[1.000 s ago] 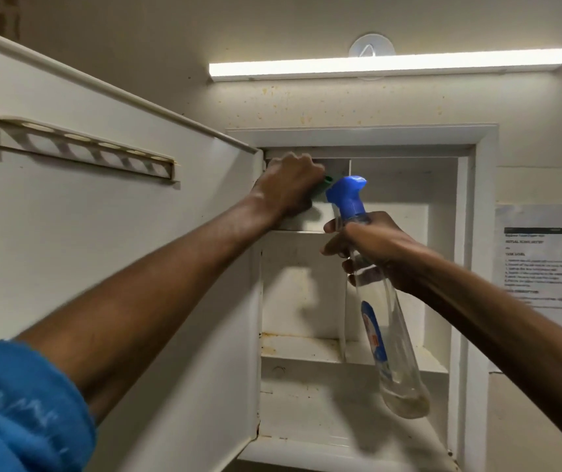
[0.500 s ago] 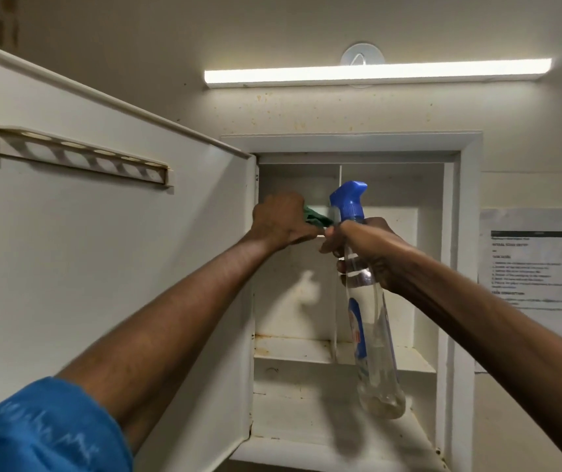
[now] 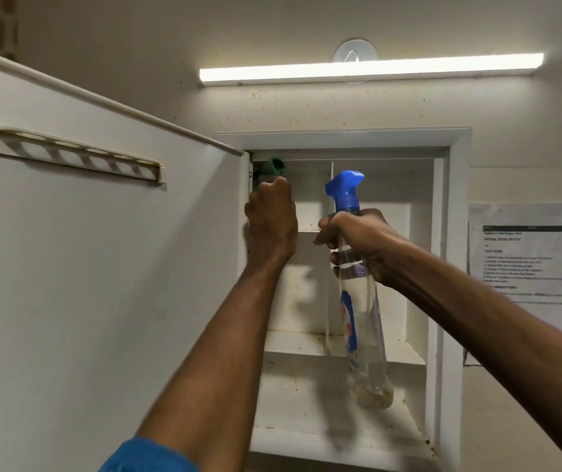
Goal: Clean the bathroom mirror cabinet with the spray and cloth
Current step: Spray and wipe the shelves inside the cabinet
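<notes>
Left hand (image 3: pixel 271 218) grips cloth (image 3: pixel 272 167); right hand (image 3: pixel 358 241) holds spray bottle (image 3: pixel 363 321).

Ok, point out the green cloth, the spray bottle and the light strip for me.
green cloth (image 3: pixel 272 167): head view, on the bunched fabric above the left hand's knuckles.
spray bottle (image 3: pixel 358 311): head view, on the clear body below the right hand.
light strip (image 3: pixel 371 68): head view, middle of the lit tube.

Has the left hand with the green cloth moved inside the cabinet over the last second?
Yes. The left hand and green cloth shifted left from beside the vertical divider to the top-left corner, by the door hinge.
</notes>
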Tool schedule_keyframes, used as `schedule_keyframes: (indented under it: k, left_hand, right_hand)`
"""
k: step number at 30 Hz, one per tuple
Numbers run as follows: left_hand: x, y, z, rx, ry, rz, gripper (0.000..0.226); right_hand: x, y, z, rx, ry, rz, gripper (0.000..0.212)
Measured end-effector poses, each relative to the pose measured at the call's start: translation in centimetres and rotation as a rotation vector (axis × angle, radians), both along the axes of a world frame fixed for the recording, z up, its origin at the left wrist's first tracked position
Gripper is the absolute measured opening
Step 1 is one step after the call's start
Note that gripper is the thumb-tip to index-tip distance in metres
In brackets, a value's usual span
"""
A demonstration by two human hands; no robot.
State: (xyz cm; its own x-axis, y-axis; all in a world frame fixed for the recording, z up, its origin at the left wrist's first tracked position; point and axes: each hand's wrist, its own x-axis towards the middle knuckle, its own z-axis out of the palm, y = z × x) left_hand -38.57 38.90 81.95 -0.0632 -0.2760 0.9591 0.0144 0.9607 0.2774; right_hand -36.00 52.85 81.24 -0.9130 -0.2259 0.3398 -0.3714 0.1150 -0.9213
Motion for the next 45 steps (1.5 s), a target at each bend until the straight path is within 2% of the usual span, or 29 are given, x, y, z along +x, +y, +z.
schedule_keyframes:
  k: [3, 9, 17, 19, 23, 29, 32, 37, 41, 44, 45]
  left_hand:
    - [-1.4, 0.5, -0.2, 0.065, -0.098, -0.013, 0.016]
    - [-2.1, -1.4, 0.6, 0.172, 0.034, -0.057, 0.008]
    - [-3.4, -1.4, 0.3, 0.189, 0.065, -0.117, 0.013]
    - [-3.8, -1.0, 0.3, 0.246, 0.076, -0.15, 0.015]
    - [-5.0, 0.3, 1.1, 0.463, -0.029, -0.257, 0.023]
    - [-6.4, 1.7, 3.0, 0.534, -0.146, -0.304, 0.035]
    - [-6.4, 2.1, 2.5, 0.463, -0.162, -0.315, 0.031]
    - [-5.8, 2.4, 1.6, 0.202, -0.245, -0.433, 0.027]
    - [-4.9, 1.3, 1.4, -0.04, -0.41, -0.426, 0.027]
    - [-3.8, -0.6, 2.8, -0.168, -0.552, -0.394, 0.007]
    - [-3.7, -1.1, 3.1, -0.205, -0.604, -0.396, 0.018]
  right_hand:
    - [-0.3, -0.7, 0.7, 0.045, -0.04, 0.05, 0.035]
    - [-1.6, -2.1, 1.6, 0.172, -0.006, 0.015, 0.019]
    - [-2.4, -2.6, 0.7, 0.164, 0.028, -0.044, 0.029]
    - [-2.4, -2.4, 0.6, 0.142, 0.043, -0.081, 0.03]
    - [-2.3, -1.3, 0.4, 0.077, 0.039, -0.101, 0.035]
    - [-1.7, 0.4, -0.2, 0.088, 0.01, -0.023, 0.04]
    - [-1.8, 1.0, -0.4, 0.08, -0.003, 0.027, 0.04]
    - [-2.6, 2.3, -0.9, -0.017, -0.018, 0.024, 0.035]
    - [-3.0, 3.3, -1.6, -0.06, -0.052, 0.047, 0.03]
    - [-3.2, 3.7, -2.0, -0.04, -0.042, 0.038, 0.029]
    - [-3.3, 3.8, -2.1, -0.037, -0.038, 0.037, 0.029]
